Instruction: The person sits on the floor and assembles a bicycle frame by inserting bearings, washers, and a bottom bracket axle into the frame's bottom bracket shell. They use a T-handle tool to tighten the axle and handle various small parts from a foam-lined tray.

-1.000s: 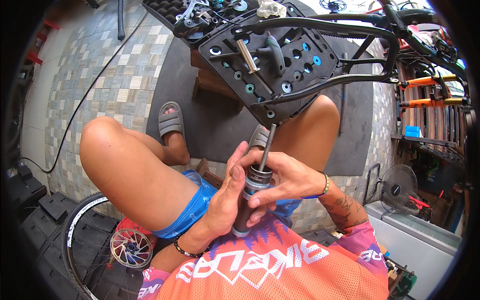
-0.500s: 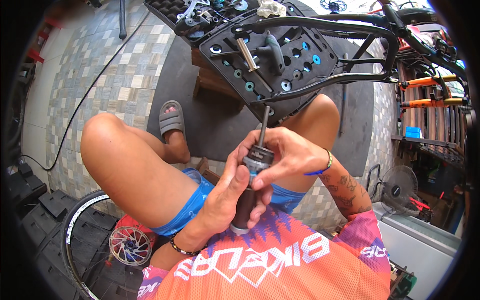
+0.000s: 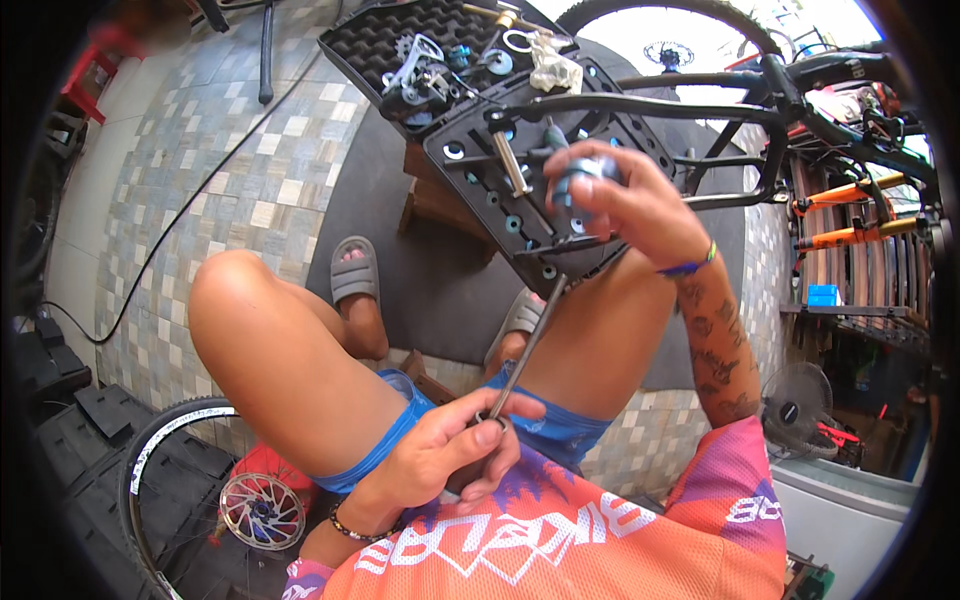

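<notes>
A long thin metal rod [image 3: 527, 358] rises at a slant from my left hand [image 3: 450, 446], whose fingers are wrapped round its dark cylindrical base in my lap. My right hand [image 3: 630, 200] is raised over the tool case, gripping a short round dark and blue part [image 3: 585, 188] that motion blurs. Below that hand lies the open black foam-lined case [image 3: 470, 160] with round cutouts. A silver tube with a flange [image 3: 511, 163] rests on it, and a grey-green handled tool [image 3: 553, 134] is partly hidden behind my right hand.
A black bike frame [image 3: 690, 110] reaches over the case from the right. A derailleur and loose parts [image 3: 415, 75] fill the upper case half. Beside my left knee lie a wheel [image 3: 135, 480] and brake disc [image 3: 262, 515]; a fan [image 3: 797, 408] stands at right.
My right hand has pulled away from the left, up and right over the case, taking the round part off the rod. The left hand has lowered slightly, and more of the rod shows.
</notes>
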{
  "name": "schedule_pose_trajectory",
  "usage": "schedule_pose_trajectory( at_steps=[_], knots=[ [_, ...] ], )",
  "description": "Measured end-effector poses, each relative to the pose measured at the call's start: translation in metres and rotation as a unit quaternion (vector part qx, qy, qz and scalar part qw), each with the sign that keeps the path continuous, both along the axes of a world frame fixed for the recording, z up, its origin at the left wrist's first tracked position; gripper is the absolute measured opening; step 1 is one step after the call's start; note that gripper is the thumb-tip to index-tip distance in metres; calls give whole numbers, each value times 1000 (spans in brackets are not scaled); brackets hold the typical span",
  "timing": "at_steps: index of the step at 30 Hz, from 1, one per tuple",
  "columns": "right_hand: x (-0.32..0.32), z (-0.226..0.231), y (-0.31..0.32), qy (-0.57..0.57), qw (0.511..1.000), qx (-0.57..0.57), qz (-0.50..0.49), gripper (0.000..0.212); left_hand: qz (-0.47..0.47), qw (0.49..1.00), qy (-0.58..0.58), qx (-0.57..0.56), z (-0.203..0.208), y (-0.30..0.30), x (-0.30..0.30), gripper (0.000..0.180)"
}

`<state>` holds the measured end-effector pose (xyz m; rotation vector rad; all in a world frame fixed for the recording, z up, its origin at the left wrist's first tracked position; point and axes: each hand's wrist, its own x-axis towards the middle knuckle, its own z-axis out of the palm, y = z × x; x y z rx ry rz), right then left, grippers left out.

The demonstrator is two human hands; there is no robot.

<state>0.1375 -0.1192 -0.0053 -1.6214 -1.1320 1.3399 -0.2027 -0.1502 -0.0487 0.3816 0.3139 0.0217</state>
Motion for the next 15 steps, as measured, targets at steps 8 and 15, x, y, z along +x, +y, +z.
schedule_pose_trajectory(
  at_steps=[8, 15],
  knots=[
    [58, -17, 194, -349, 934, 61, 41, 64, 92, 995, 7, 29, -5, 7, -8, 69],
    [43, -37, 213, -419, 901, 115, -12, 63, 141, 989, 17, 31, -11, 7, -10, 63]
  ],
)
